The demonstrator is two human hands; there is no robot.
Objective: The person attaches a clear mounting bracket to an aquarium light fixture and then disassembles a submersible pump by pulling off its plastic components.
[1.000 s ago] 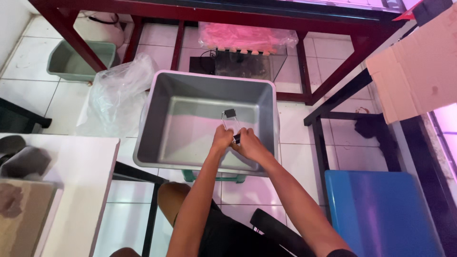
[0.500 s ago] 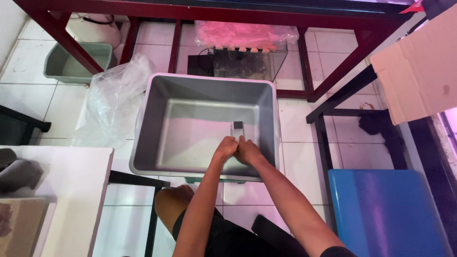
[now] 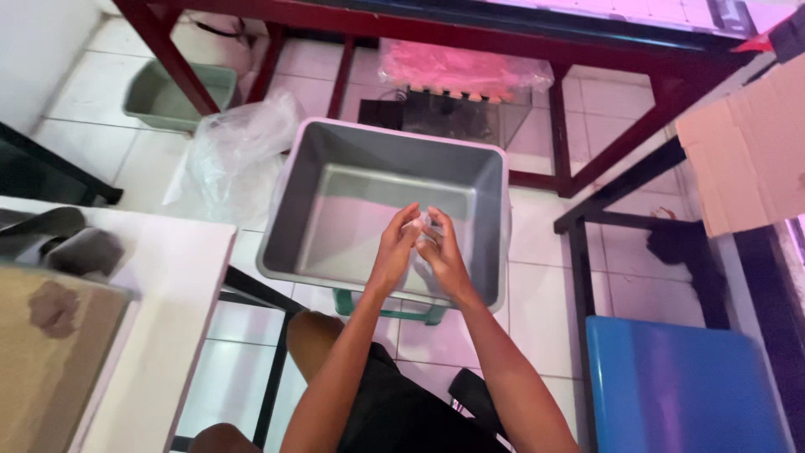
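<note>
Since half a second ago the two hands have lifted a little and turned, so the small dark-capped bottle that showed just above them before is now almost hidden between the fingers. The left hand (image 3: 394,252) and the right hand (image 3: 444,252) meet over the near half of the grey plastic tub (image 3: 319,168), fingertips pointing away from the body. The fingers of both hands are curled loosely inward rather than spread, and between them sits a small clear thing (image 3: 425,225), pale and glassy, probably the bottle; only a sliver of it shows. Both hands touch it, the left from its side, the right from the other, thumbs close together. How tightly each grips cannot be told, and the thing's shape is too hidden to make out.

The tub rests on a small green stool (image 3: 386,312) in front of the person's knees. To its left a crumpled clear plastic bag (image 3: 235,155) lies on the tiled floor, with a green basin (image 3: 172,96) beyond it. A dark red table frame (image 3: 587,50) runs across the top. A blue chair seat (image 3: 679,386) stands to the right and a white table (image 3: 159,310) to the left.
</note>
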